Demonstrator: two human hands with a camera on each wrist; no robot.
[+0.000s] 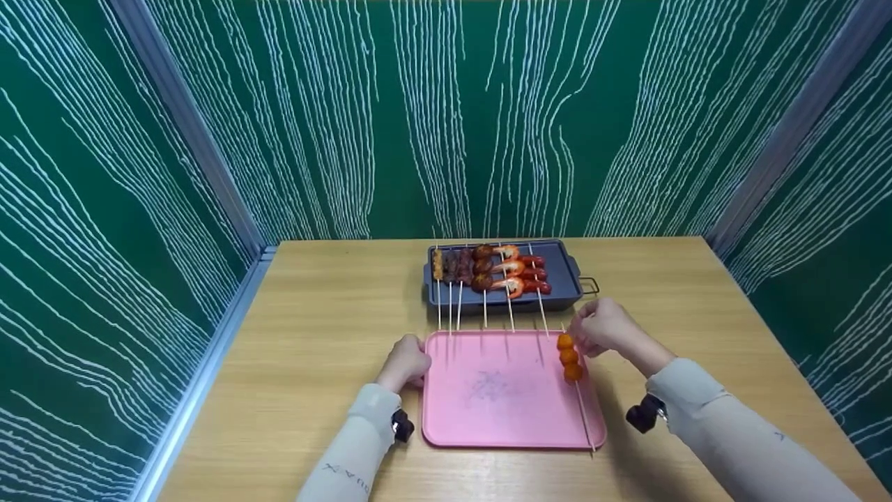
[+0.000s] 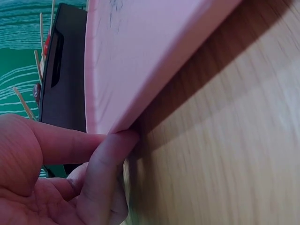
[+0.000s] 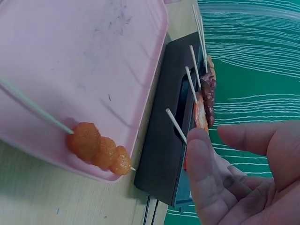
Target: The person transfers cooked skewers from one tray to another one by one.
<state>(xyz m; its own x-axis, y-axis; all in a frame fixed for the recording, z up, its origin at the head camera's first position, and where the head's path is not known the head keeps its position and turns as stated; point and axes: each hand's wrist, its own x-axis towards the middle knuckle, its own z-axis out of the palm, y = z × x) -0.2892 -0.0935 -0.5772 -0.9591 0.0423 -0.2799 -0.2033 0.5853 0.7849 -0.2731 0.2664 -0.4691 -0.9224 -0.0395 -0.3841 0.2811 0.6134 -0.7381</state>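
My left hand (image 1: 406,360) pinches the left edge of a pink tray (image 1: 488,425) near its far corner, thumb and finger on the rim (image 2: 123,129). On the tray's right side lies a skewer of orange balls (image 1: 568,357), its stick passing over the near edge. Beside the balls, outside the far right corner, is my right hand (image 1: 605,326). In the right wrist view its thumb and finger stand apart with nothing between them, and the orange balls (image 3: 101,149) are clear of the fingers. Some fingers of the right hand are hidden in the head view.
Behind the tray stands a dark grill pan (image 1: 561,261) with a wire handle (image 1: 589,285) at its right. Several skewers lie across it, including shrimp (image 1: 512,268), sausages (image 1: 535,274) and brown balls (image 1: 482,267); their sticks point toward the tray. Green walls (image 1: 418,139) enclose the wooden table (image 1: 313,307).
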